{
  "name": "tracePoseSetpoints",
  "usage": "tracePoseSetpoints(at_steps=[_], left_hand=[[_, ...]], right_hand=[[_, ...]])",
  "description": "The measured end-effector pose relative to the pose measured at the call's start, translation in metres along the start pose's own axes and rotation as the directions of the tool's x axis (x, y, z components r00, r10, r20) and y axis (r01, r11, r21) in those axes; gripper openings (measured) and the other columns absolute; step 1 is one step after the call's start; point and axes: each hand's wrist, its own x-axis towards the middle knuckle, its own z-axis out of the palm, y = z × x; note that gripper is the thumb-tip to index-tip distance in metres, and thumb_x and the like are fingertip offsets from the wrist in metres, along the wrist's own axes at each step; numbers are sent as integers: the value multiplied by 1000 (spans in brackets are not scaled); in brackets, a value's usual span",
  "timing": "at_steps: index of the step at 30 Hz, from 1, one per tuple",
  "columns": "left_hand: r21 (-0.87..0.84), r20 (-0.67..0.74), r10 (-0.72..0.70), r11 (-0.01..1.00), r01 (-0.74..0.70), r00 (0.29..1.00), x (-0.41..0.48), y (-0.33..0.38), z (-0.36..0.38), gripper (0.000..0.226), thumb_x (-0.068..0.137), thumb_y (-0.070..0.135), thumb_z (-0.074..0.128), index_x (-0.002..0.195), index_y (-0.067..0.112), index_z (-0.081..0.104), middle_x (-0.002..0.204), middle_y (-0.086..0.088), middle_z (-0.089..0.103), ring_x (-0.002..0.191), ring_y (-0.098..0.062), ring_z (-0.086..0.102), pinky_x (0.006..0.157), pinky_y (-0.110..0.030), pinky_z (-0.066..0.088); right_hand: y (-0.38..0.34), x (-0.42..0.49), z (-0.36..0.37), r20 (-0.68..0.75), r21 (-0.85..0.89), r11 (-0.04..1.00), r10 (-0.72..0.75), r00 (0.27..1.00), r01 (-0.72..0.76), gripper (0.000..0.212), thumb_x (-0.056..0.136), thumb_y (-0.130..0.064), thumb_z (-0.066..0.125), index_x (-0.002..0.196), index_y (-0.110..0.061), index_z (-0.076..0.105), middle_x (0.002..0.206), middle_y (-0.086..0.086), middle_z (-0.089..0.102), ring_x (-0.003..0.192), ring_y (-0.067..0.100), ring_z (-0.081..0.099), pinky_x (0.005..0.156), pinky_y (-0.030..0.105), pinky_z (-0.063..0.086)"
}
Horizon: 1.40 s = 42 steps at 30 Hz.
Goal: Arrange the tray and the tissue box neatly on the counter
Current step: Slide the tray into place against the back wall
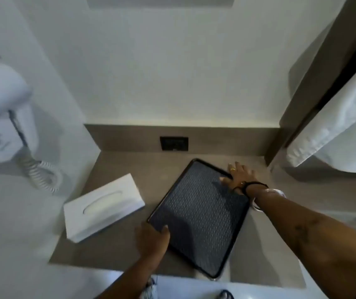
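Grey desk (116,251) in white-walled corner; dark tray (198,214) lies skewed mid-desk, white tissue box (103,206) just left, apart. Left grip (151,238) pinches tray's near-left corner, thumb on top; right grip (239,174) spread flat at far-right rim

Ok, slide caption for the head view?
Left hand holds the tray by a near corner, right hand rests on a far corner; tissue box askew beside it.

Bare counter (129,169) lies open between tissue box (103,207) and tray (198,216).
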Motion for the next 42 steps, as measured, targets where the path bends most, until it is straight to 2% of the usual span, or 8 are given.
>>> tracePoseSetpoints(at_steps=[5,12,19,23,28,35,37,42], left_hand=[[-242,122,-356,895,376,927,5,7,11,57,87,33,67,127,-7,59,130,-26,61,118,-42,61,103,-46,52],[-406,243,-376,797,446,894,-1,10,41,36,96,12,54,125,-8,57,130,-28,61,120,-44,61,101,-48,53],[-419,151,-175,880,224,973,20,34,24,28,93,2,54,114,-12,65,120,-28,66,113,-44,63,97,-49,53],[-388,121,109,920,-54,987,48,52,-2,25,91,-3,50,71,8,60,77,-8,63,81,-28,61,66,-32,49],[-295,139,289,925,-239,947,74,53,-13,33,92,1,53,62,15,55,67,0,59,62,-12,54,58,-24,41],[-11,92,369,929,-370,925,83,38,-11,11,86,-3,52,85,1,62,98,-18,66,95,-34,64,74,-36,52],[85,92,371,922,-379,924,80,39,-10,15,87,-1,52,98,-2,62,112,-21,62,106,-36,60,89,-44,53],[165,115,344,918,-360,932,80,32,-7,22,87,3,57,108,-2,60,128,-24,55,118,-39,53,98,-46,48]], right_hand=[[10,9,30,18,-90,995,34,999,-32,78,96,-66,37,154,-16,24,161,8,22,143,33,25,115,53,23],[12,21,47,-80,10,993,118,990,-117,55,99,-48,47,136,-8,48,136,22,46,123,40,43,100,49,40],[47,4,37,-111,197,945,287,952,-262,34,94,-26,59,117,-1,64,121,23,58,113,40,51,89,44,48],[64,-33,47,-65,375,872,364,929,-315,28,90,-23,65,101,2,71,107,25,67,99,40,61,83,41,52],[51,-73,68,-62,539,750,488,871,-382,21,89,-18,64,83,1,71,93,26,71,79,37,62,65,31,42],[31,-90,97,-32,645,652,545,838,-399,20,92,-12,63,84,4,72,91,26,71,86,40,64,69,29,42],[30,-93,104,-18,655,639,547,837,-403,20,92,-12,63,83,3,72,91,25,70,87,40,64,70,30,44],[24,-96,111,-37,631,658,554,832,-411,19,92,-14,63,86,1,73,95,24,71,87,40,64,71,32,46]])
